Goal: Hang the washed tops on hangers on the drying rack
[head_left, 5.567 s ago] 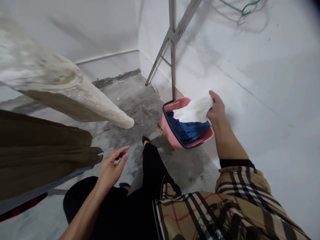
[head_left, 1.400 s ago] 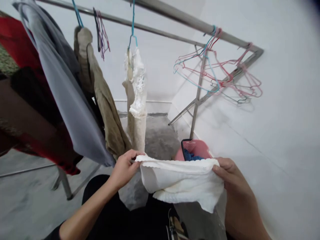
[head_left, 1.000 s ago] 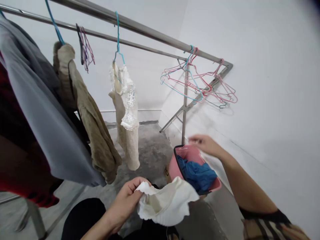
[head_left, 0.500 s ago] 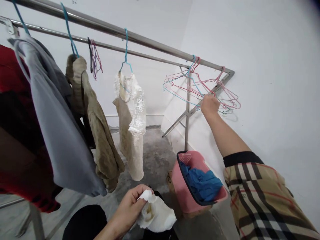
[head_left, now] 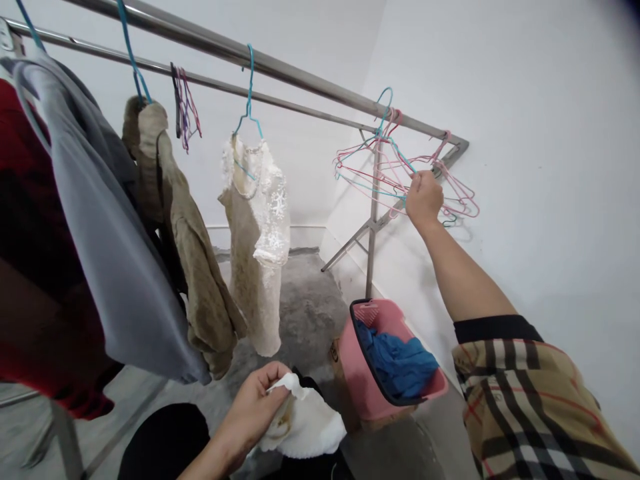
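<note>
My left hand [head_left: 260, 403] is closed on a white cloth garment [head_left: 310, 423], held low in front of me; its exact kind is hard to tell because it is bunched up. With my arm stretched out, my right hand [head_left: 425, 197] grips the end of a blue clothes hanger [head_left: 395, 148]. That hanger's hook stands raised above the metal rail [head_left: 320, 83]. Pink and red hangers [head_left: 365, 173] crowd right beside it.
A white lacy top [head_left: 267, 220], a brown garment [head_left: 185, 233] and a grey garment [head_left: 95, 200] hang to the left. Below right stands a pink basket [head_left: 357, 373] with blue cloth [head_left: 400, 360] inside. A white wall [head_left: 550, 133] rises on the right.
My right hand has lifted the blue hanger, so its hook now rises above the rail. The white garment in my left hand has shifted slightly left and down in view.
</note>
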`<state>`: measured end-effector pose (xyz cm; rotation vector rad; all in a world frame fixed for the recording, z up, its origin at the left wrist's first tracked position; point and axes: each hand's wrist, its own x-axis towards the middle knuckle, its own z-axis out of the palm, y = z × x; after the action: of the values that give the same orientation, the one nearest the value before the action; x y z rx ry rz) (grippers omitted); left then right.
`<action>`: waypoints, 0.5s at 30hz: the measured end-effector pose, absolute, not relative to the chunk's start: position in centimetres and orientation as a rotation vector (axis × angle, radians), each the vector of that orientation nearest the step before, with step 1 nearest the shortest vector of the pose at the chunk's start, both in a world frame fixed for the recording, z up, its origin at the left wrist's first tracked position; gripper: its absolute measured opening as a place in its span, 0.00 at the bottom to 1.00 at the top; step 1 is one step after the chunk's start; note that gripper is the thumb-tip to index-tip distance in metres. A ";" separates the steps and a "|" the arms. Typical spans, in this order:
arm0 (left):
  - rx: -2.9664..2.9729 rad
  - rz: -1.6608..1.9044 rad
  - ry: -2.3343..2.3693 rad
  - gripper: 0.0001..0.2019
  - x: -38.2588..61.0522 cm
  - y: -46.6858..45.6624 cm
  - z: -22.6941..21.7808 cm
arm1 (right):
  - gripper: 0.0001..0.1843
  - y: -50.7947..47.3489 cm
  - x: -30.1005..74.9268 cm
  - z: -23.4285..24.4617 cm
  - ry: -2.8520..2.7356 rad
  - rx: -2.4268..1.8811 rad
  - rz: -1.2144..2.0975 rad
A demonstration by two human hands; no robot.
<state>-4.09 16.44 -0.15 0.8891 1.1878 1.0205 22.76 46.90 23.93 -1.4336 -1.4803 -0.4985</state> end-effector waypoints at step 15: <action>0.490 1.179 1.191 0.11 -4.8 17.2 1.2 | 0.16 26.3 21.0 -1.6 -1.212 -1.050 0.453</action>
<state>-4.78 17.24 1.22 0.4899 1.1907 1.1795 21.03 26.32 -1.60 -1.0498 -1.2122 0.4529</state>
